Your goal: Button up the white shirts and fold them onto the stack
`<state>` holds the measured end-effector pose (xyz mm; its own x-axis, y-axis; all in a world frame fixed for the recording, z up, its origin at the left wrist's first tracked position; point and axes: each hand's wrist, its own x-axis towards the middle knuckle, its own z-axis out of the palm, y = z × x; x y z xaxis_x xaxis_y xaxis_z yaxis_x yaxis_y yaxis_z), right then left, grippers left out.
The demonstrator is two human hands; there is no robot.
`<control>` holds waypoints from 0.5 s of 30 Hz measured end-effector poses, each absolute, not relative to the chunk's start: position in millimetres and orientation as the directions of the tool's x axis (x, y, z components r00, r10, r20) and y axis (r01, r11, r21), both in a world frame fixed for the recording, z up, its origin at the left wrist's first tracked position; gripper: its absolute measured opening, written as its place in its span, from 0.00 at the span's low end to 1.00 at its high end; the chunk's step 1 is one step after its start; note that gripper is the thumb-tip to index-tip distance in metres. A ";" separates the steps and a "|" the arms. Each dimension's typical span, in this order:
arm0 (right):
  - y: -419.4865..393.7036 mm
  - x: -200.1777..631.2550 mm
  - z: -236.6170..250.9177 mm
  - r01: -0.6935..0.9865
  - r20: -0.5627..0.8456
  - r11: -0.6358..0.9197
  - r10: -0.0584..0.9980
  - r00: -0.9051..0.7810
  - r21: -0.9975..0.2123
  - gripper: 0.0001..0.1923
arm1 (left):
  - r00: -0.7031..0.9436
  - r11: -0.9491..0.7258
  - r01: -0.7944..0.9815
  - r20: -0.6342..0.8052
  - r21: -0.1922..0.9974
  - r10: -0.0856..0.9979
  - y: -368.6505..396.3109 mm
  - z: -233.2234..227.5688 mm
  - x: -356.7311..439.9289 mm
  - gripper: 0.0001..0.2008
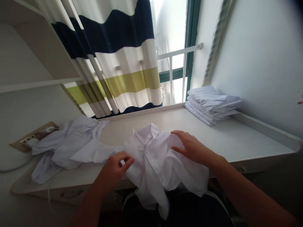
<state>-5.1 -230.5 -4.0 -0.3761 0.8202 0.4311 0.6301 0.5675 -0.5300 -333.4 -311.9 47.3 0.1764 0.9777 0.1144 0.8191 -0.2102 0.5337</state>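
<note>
- Directly ahead, a crumpled white shirt (156, 157) lies on the desk (236, 138), collar away, hem hanging over the near edge.
- Left hand (115, 165) pinches its placket (fingers closed on cloth); right hand (191, 148) rests flat, open.

The shirt (156, 157) at centre is thin, matt white cloth (creased); the table (236, 138) looks smooth, pale laminate; the curtain (123, 63), upper middle, is woven striped fabric.

White shirt (156, 157), crumpled, on a pale cream desk (236, 138); white too the folded stack (211, 105) and loose heap (68, 142). Curtain (118, 56) banded navy, white and lime green. Window frame (193, 34) dark green.
</note>
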 end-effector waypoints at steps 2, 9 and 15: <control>-227.1 -10.6 -18.3 0.670 0.370 0.565 0.824 -0.429 -0.481 0.27 | 0.076 -0.225 0.875 0.337 0.429 0.938 -288.6 37.0 -344.9 0.16; -260.4 -11.2 -34.5 0.692 0.461 0.572 0.805 -0.372 -0.440 0.03 | 0.062 -0.104 0.978 0.221 0.183 0.973 -264.8 12.2 -359.2 0.27; -253.3 -1.8 -12.4 0.652 0.579 0.564 0.783 -0.228 -0.507 0.10 | 0.261 -0.283 0.954 0.187 0.104 0.947 -302.3 7.5 -348.7 0.09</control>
